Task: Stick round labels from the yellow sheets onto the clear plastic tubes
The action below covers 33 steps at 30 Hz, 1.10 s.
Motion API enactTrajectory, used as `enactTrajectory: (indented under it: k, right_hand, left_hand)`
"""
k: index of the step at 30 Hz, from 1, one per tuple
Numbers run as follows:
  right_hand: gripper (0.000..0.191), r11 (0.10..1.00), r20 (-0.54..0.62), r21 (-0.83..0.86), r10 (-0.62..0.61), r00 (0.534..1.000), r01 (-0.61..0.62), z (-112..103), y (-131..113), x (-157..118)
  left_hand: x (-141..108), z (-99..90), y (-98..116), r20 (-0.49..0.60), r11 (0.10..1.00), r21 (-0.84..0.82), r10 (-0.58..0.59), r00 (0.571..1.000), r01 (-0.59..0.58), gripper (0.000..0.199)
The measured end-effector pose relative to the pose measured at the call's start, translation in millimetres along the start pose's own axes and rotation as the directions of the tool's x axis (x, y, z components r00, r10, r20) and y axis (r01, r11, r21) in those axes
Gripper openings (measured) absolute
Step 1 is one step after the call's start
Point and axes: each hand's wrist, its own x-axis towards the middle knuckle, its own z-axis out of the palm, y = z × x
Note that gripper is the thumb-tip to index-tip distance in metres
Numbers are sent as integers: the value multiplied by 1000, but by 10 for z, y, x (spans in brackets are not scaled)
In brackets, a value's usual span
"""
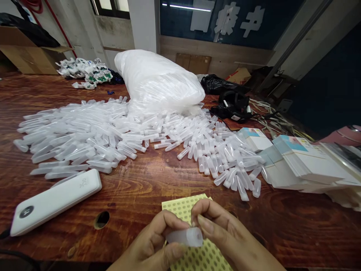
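A small frosted plastic tube [180, 237] lies between the thumb and fingers of my left hand [155, 242], its capped end turned right. My right hand [222, 231] is just beside the cap, thumb and index finger pinched together. Whatever is between those fingertips is too small to make out. Under both hands is a yellow sheet [180, 207] printed with rows of small dark round stickers. Beyond the hands, a wide heap of similar tubes [84, 131] spreads over the wooden table.
A big white plastic bag [158, 82] stands behind the heap. At left lie a white power bank [56, 201] and a round table hole [102, 219]. Stacks of printed cards [310, 158] sit at right, near a black headset-like item [234, 105] and tangled cables [270, 120].
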Motion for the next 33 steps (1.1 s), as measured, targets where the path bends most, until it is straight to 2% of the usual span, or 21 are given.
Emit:
enactTrajectory:
  k: [4,7,14,18,22,25,26,27,29,30,31,33]
  right_hand:
    - [49,987,64,-147,-58,996,67,-45,6,20]
    - [45,983,135,-150,-90,987,110,-64,31,45]
    - [54,982,125,-171,-58,991,79,-6,-80,-4]
    - [51,973,88,-217,-63,994,81,-2,-67,-16]
    - [50,947,27,-315,-55,998,61,-4,12,16]
    - [51,929,13,-371,-17,1000,21,-9,21,39]
    - [50,915,4,-402,-28,1000,27,-18,20,44]
    - [47,897,-8,-439,-56,998,46,-33,23,49]
    - [44,853,-29,-513,-134,991,100,-78,43,64]
    - [44,830,-32,-541,-179,983,134,-106,59,74]
    - [44,810,-37,-564,-216,976,159,-135,76,84]
    - [42,781,-44,-598,-260,964,183,-193,102,102]
  left_hand:
    - [-19,-9,-4,-11,1000,21,-17,1000,17,38]
    - [-27,-7,-1,-8,998,57,-1,1000,1,36]
    - [-56,10,39,72,999,29,-37,997,35,34]
    - [-45,-10,34,108,998,-1,-56,993,57,33]
    - [-35,-38,20,122,989,131,-90,988,74,34]
    - [-48,-89,68,161,937,350,-74,984,13,31]
    - [-47,-120,113,152,882,471,-58,987,-20,26]
    - [-36,-160,179,124,781,621,-15,992,-65,20]
    - [38,-269,376,63,466,877,138,988,-121,5]
    - [109,-335,503,61,250,960,262,963,-129,3]
    - [204,-406,641,60,136,984,342,938,-113,10]
    - [456,-542,920,60,24,997,421,905,-78,20]
